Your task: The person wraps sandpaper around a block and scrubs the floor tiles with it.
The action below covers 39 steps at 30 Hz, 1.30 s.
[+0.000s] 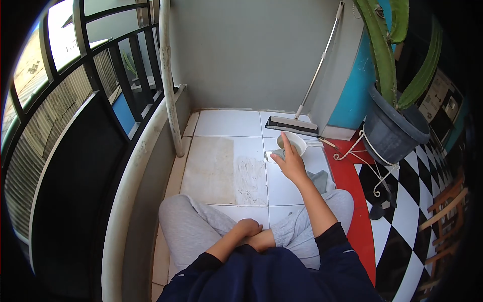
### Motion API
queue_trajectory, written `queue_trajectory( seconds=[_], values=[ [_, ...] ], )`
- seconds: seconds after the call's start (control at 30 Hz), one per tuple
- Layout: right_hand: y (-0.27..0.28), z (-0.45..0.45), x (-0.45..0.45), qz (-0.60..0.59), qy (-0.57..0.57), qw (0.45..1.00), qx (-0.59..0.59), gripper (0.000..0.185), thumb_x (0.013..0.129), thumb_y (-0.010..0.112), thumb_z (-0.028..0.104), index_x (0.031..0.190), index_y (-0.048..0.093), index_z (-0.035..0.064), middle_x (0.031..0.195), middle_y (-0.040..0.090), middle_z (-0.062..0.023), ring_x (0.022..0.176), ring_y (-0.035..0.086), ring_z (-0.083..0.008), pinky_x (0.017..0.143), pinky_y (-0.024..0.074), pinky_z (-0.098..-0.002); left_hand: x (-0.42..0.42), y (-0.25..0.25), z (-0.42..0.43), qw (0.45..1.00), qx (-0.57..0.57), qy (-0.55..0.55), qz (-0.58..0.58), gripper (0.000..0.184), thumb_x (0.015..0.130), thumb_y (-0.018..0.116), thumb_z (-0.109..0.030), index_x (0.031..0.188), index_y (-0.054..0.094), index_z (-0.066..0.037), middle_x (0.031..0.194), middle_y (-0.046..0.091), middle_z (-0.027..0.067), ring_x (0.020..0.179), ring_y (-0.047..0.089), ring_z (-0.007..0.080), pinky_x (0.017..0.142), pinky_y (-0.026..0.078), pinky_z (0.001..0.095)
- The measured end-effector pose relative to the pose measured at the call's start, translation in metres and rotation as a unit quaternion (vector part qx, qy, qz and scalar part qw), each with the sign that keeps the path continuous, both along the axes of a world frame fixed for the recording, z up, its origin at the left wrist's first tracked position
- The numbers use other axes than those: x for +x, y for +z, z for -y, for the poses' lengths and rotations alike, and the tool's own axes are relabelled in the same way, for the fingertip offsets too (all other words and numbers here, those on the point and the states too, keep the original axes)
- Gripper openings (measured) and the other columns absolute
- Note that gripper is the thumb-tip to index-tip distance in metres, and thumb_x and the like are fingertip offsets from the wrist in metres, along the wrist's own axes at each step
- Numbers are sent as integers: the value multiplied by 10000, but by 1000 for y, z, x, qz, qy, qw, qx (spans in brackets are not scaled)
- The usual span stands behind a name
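Observation:
My right hand is raised over the white tiles, its index finger stretched out and the fingers apart. Behind it sits a white dipper with its handle pointing right. A small grey-green item with a white end shows beside my thumb; whether I touch it cannot be made out. A grey-green cloth lies on the floor by my right knee. My left hand rests by my crossed ankles, its fingers mostly hidden. On the tiles ahead is a brownish stained area with a smeared whitish patch beside it.
A long-handled floor squeegee leans against the back wall. To the right stand a large potted cactus on a metal stand and a wooden chair. A low wall with a black railing runs along the left, beside an upright pole.

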State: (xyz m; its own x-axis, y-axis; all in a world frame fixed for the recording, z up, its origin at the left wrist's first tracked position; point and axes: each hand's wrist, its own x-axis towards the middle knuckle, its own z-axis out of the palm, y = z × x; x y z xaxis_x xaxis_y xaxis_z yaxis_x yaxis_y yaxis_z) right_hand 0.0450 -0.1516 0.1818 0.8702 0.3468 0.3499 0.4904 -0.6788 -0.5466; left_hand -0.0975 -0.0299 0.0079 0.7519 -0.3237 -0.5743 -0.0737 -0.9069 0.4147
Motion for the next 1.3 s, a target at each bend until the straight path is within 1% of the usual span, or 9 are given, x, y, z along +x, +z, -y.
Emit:
queue_trajectory(
  seconds=[0.1,0.17,0.37,0.47,0.6,0.8,1.0,1.17,1.3],
  values=[
    [-52,-7,29,20,15,1000,8,685,796,608,345,1362,251,198,1044,514,-187,891,557,-318,747,456,-388,0,-5,-5,999,-39,28,19,522,885,310,-411,933,636,-6,999,598,221,954,562,360,840,426,427],
    [-75,-6,41,-141,-24,990,15,533,786,614,358,1230,399,155,998,514,-202,871,553,-327,749,453,-396,-2,1,-7,991,-77,68,87,432,876,382,-374,898,615,-11,920,612,202,879,574,359,773,451,435],
    [-140,-7,46,-252,-50,964,-75,362,764,634,311,1013,453,121,1001,475,-220,869,556,-368,749,457,-419,3,-13,-14,964,-159,130,169,292,840,475,-293,842,578,-20,819,582,177,794,570,350,704,459,447],
    [-172,-21,20,-242,9,962,-123,350,766,630,265,1031,451,122,1027,443,-223,832,562,-392,718,469,-439,6,-15,-11,971,-154,119,141,301,849,468,-307,844,578,-26,833,586,188,797,568,355,705,451,446],
    [-182,-32,35,-186,2,971,-150,327,780,613,228,1047,454,127,1028,429,-222,804,567,-405,684,482,-449,8,-12,-3,977,-133,96,137,315,855,449,-319,867,567,-28,861,580,181,816,568,353,698,461,449],
    [-185,-67,119,-151,-125,975,-101,253,791,610,199,991,474,124,1019,432,-197,805,566,-380,679,469,-441,11,-9,-6,971,-153,121,138,300,851,455,-316,873,559,-36,881,578,164,829,560,354,706,458,450],
    [-189,-47,102,-218,-40,964,-147,322,781,604,332,998,471,136,960,485,-201,812,566,-379,703,468,-441,18,-7,-5,967,-150,150,138,279,830,494,-301,882,554,-34,883,571,165,840,561,343,711,467,456],
    [-172,-33,32,-206,11,960,-192,338,771,613,277,1056,486,149,980,471,-202,744,585,-377,638,496,-436,21,15,-2,965,-164,165,117,276,827,504,-299,883,557,-34,899,571,167,851,564,343,719,463,450],
    [-190,-46,76,-138,-32,981,-132,302,767,623,278,1004,497,140,944,476,-185,721,582,-371,608,486,-437,20,6,1,967,-163,159,111,282,829,502,-306,886,558,-35,891,574,168,844,568,344,718,464,446]
  ],
)
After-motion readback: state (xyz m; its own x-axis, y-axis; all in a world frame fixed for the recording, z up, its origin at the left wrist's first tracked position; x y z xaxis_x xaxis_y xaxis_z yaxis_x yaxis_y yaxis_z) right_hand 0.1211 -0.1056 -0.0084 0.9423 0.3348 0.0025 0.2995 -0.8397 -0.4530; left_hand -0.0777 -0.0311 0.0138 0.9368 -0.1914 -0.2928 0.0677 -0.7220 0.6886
